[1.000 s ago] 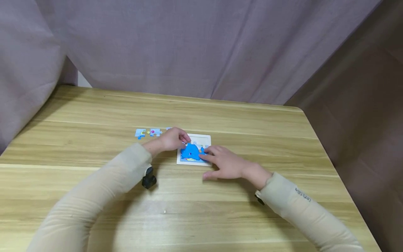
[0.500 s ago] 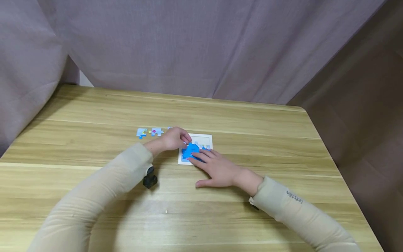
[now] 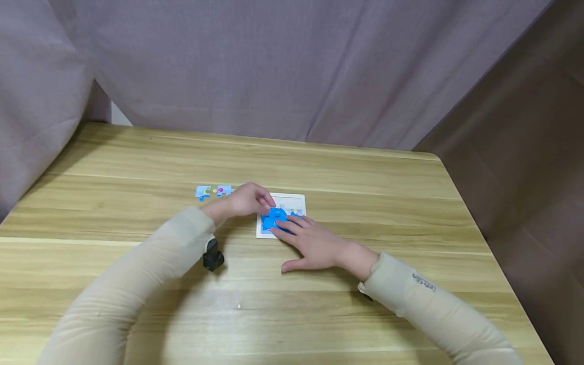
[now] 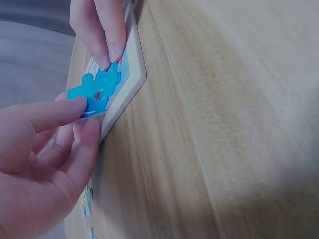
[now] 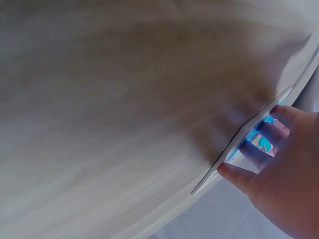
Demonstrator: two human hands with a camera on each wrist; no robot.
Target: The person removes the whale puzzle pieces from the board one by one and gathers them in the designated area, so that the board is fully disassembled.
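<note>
A small white-rimmed jigsaw puzzle tray (image 3: pixel 292 194) lies on the table, with blue whale pieces in its lower part and a pale bare area at its far side. My left hand (image 3: pixel 244 199) is at the tray's left side, pinching a blue jigsaw piece (image 4: pixel 89 90) between thumb and fingers; in the left wrist view this piece tilts above the tray's edge. My right hand (image 3: pixel 317 247) reaches in from the right with fingers spread, its fingertips resting on the blue pieces, its thumb extended toward the near side. Its fingers hide part of the whale picture.
Several loose jigsaw pieces (image 3: pixel 223 190) lie left of the tray, one partly behind the left hand. The wooden table (image 3: pixel 365 192) ends at grey curtains (image 3: pixel 228 71) at the back and a darker drape on the right. A tiny pale speck (image 3: pixel 239 306) lies near the front.
My right hand has moved left and slightly nearer, its fingers now covering more of the whale. The left hand has stayed almost in place, still pinching at the tray's left side.
</note>
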